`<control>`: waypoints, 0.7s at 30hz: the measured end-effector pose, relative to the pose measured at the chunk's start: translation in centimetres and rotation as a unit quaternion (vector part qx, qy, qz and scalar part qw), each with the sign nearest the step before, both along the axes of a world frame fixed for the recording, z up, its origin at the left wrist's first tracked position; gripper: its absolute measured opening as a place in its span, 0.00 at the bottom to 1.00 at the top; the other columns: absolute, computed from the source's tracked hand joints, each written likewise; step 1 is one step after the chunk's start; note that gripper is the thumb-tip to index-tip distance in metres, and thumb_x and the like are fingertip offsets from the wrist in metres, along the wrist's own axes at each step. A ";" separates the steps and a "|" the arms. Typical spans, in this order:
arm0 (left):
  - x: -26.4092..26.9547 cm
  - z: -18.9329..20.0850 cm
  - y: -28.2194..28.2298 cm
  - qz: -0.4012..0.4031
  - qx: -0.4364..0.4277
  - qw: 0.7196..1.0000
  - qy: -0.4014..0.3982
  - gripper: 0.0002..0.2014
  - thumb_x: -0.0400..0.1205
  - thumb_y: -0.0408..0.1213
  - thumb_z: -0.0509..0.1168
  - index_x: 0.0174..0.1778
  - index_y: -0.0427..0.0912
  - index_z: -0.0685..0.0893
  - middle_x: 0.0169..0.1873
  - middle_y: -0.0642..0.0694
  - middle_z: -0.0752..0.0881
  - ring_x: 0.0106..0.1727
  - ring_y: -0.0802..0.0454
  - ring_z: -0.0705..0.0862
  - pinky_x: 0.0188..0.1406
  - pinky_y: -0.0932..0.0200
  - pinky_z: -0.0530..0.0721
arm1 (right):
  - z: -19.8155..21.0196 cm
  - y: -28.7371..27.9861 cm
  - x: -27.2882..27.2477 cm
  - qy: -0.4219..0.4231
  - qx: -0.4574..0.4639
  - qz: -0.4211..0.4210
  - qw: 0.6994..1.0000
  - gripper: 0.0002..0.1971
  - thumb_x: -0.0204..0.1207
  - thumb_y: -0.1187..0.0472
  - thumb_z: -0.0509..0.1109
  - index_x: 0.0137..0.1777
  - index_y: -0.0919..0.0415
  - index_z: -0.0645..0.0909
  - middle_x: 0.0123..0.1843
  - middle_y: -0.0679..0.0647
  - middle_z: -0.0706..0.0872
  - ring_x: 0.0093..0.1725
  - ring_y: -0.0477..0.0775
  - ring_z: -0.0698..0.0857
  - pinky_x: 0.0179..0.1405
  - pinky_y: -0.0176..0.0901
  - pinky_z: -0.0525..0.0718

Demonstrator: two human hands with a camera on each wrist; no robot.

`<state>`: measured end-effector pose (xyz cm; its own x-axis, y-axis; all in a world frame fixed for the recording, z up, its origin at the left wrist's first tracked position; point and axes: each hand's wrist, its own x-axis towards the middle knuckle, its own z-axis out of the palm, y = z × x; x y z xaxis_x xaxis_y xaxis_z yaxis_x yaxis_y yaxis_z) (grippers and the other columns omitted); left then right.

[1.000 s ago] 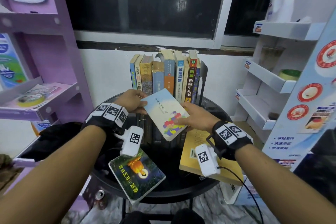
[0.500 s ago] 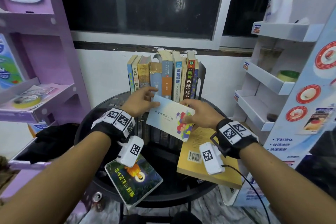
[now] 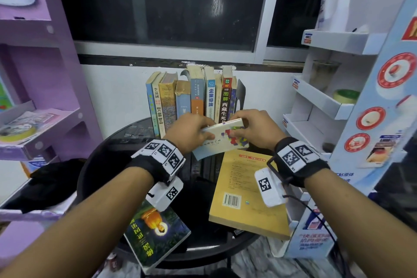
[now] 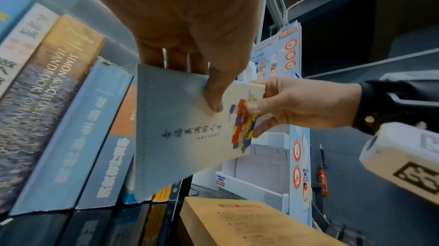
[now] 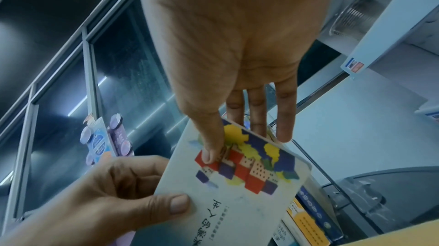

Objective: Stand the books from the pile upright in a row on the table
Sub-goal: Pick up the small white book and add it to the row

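Observation:
Both hands hold a pale blue-and-cream book (image 3: 222,141) (image 4: 187,130) (image 5: 237,190) with a coloured block picture, tilted in the air just in front of the row. My left hand (image 3: 191,132) (image 4: 209,73) pinches its upper left edge, thumb on the cover. My right hand (image 3: 252,126) (image 5: 237,128) pinches its right end, thumb on the picture. A row of upright books (image 3: 194,99) (image 4: 71,118) stands at the back of the round black table (image 3: 108,160) against a dark bookend (image 3: 241,95). A yellow book (image 3: 246,194) and a green book (image 3: 155,239) lie flat on the table.
A purple shelf unit (image 3: 40,119) stands at the left, a white and blue cardboard display rack (image 3: 338,101) at the right. A dark window (image 3: 158,2) and white wall lie behind the row. A black cloth (image 3: 52,183) lies at the left of the table.
Both hands have carried the pale book up and forward toward the right end of the row, tipping it more upright. The flat books have not moved.

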<state>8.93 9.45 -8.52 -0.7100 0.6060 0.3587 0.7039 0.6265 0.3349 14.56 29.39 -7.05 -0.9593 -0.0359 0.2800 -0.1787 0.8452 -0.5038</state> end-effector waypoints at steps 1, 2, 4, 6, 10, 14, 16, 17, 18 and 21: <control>0.1 0.0 0.3 0.007 0.007 1.000 0.019 0.12 0.80 0.42 0.70 0.60 0.49 0.88 0.50 0.46 0.91 0.48 0.50 0.86 0.43 0.59 0.80 | 0.1 0.3 0.0 0.004 -0.007 -0.012 1.000 0.10 0.71 0.55 0.80 0.50 0.52 0.86 0.49 0.51 0.91 0.48 0.49 0.90 0.50 0.52 0.90; 0.2 0.0 0.5 0.013 0.010 0.999 0.036 0.13 0.81 0.42 0.69 0.60 0.50 0.87 0.50 0.46 0.91 0.48 0.49 0.86 0.41 0.60 0.79 | 0.2 0.5 0.0 0.007 -0.019 -0.022 1.000 0.10 0.71 0.54 0.80 0.50 0.52 0.86 0.48 0.51 0.91 0.48 0.50 0.89 0.50 0.51 0.90; 0.3 -0.1 1.0 0.022 0.021 0.998 0.055 0.12 0.82 0.43 0.68 0.61 0.51 0.87 0.49 0.47 0.91 0.48 0.50 0.85 0.39 0.63 0.73 | 0.3 1.0 0.1 0.010 -0.050 -0.035 0.998 0.10 0.71 0.53 0.79 0.49 0.54 0.86 0.50 0.52 0.91 0.49 0.50 0.89 0.48 0.47 0.90; 0.2 -0.3 1.4 0.024 0.050 0.997 0.047 0.11 0.81 0.42 0.68 0.59 0.51 0.88 0.47 0.47 0.91 0.47 0.50 0.85 0.39 0.63 0.72 | 0.4 1.5 0.5 0.007 -0.073 -0.030 0.997 0.09 0.73 0.54 0.78 0.49 0.55 0.85 0.51 0.50 0.90 0.48 0.48 0.88 0.43 0.37 0.89; -0.4 -0.6 2.3 0.006 0.107 0.994 -0.005 0.08 0.80 0.38 0.69 0.54 0.48 0.88 0.47 0.47 0.90 0.45 0.51 0.84 0.39 0.62 0.76 | 0.4 2.1 1.1 0.005 -0.071 0.001 0.997 0.06 0.77 0.58 0.74 0.48 0.46 0.81 0.54 0.51 0.90 0.48 0.46 0.87 0.42 0.30 0.84; -0.6 -0.9 3.6 0.009 0.131 0.991 -0.011 0.05 0.80 0.39 0.69 0.50 0.47 0.87 0.45 0.45 0.90 0.46 0.48 0.85 0.41 0.56 0.83 | 0.1 2.8 0.9 0.029 -0.078 -0.015 0.996 0.06 0.79 0.57 0.72 0.51 0.45 0.80 0.56 0.52 0.90 0.47 0.46 0.87 0.38 0.29 0.83; -0.7 -1.2 4.3 0.023 0.148 0.989 -0.005 0.07 0.80 0.40 0.69 0.52 0.49 0.88 0.46 0.46 0.90 0.46 0.48 0.86 0.41 0.57 0.84 | -0.2 3.2 0.4 0.047 -0.072 -0.054 0.995 0.09 0.79 0.54 0.72 0.57 0.51 0.80 0.59 0.51 0.88 0.49 0.46 0.84 0.37 0.28 0.80; -0.7 -1.4 4.6 0.029 0.154 0.988 0.000 0.08 0.80 0.41 0.69 0.54 0.49 0.88 0.46 0.46 0.90 0.46 0.48 0.86 0.41 0.57 0.84 | -0.3 3.4 0.1 0.061 -0.074 -0.078 0.992 0.12 0.79 0.53 0.72 0.60 0.53 0.80 0.60 0.52 0.86 0.52 0.47 0.82 0.41 0.30 0.81; -0.7 -1.5 5.0 0.033 0.162 0.986 0.003 0.09 0.80 0.41 0.69 0.55 0.49 0.88 0.46 0.46 0.91 0.46 0.48 0.86 0.41 0.58 0.84 | -0.4 3.6 -0.2 0.078 -0.077 -0.105 0.988 0.16 0.78 0.51 0.73 0.62 0.55 0.80 0.62 0.53 0.85 0.54 0.49 0.81 0.46 0.36 0.82; -0.4 -1.8 5.9 0.044 0.197 0.979 0.011 0.10 0.80 0.41 0.69 0.56 0.49 0.89 0.44 0.45 0.91 0.44 0.46 0.87 0.44 0.53 0.86 | -0.4 3.9 -0.7 0.101 -0.104 -0.169 0.975 0.21 0.75 0.44 0.73 0.62 0.56 0.79 0.61 0.55 0.83 0.57 0.53 0.81 0.57 0.47 0.82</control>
